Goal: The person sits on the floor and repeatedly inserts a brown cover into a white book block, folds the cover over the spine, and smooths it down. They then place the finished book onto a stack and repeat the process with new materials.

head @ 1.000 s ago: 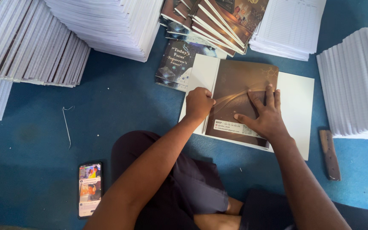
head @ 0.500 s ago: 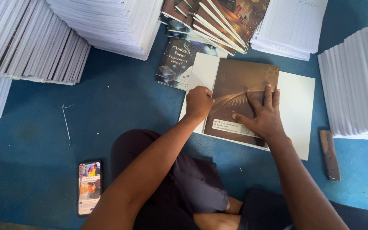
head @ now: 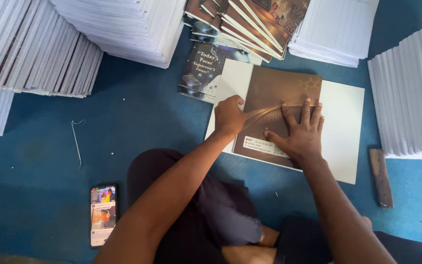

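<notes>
bare forearms, no sleeves or jewellery visible; left hand (head: 229, 116), right hand (head: 300, 133); dark maroon-purple shorts (head: 206, 205), knees bare.

So there's a phone (head: 103, 215) lying face up on the blue floor, bottom left beside the person's knee, its tall screen lit with colourful picture tiles. The brown cover (head: 279, 115) in the middle has a small white rectangular label (head: 264, 145) at its lower left corner, right by the right hand's (head: 299, 134) thumb. No packages or signs that I can spot.
</notes>
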